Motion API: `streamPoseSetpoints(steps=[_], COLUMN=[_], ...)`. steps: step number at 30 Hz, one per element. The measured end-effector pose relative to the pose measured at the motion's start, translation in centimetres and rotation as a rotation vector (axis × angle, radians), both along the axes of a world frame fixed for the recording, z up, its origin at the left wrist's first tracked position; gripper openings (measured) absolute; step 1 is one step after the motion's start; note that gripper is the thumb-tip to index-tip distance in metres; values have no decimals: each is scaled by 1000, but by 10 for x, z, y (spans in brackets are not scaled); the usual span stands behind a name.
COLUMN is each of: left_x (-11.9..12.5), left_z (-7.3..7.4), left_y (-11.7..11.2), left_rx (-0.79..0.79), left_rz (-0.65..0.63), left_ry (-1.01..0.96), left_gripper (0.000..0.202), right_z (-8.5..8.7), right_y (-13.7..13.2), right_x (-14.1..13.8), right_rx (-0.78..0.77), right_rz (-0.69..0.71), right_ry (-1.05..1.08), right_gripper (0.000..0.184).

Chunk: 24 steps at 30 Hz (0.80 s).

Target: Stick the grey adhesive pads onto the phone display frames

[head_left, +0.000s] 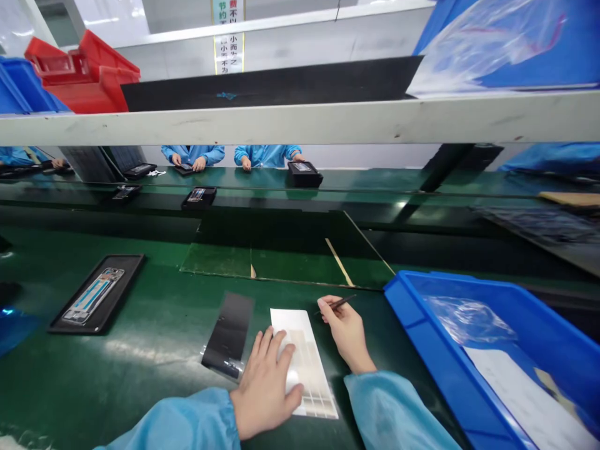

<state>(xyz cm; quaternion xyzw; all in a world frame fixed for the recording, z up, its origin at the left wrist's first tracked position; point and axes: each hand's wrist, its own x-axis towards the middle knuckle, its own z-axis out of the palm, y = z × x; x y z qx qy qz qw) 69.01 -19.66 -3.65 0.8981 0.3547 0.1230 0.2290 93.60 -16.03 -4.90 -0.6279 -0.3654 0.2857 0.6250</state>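
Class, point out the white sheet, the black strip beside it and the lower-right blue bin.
White sheet [309, 359]: head view, its uncovered middle.
Black strip [229, 328]: head view, its middle.
Blue bin [439, 354]: head view, outer left wall.

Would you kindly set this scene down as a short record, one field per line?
Left hand: palm down, fingers on white sheet
Right hand: holds slim dark tool
Left of sheet: black strip
Far left: phone part in black tray
Right: blue bin with clear plastic, white paper
Shelf: red bins
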Motion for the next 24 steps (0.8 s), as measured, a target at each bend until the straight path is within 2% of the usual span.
streamPoseSetpoints(steps=[24], left_x=[0], left_z=[3], left_y=[-3], left_rx=[49], left_rz=[21], left_ry=[13], left_gripper=[61], right_z=[-1], right_y=[-2], right_x=[-1], right_rx=[3], right_rz=[-12], right_ry=[-15], right_gripper=[49])
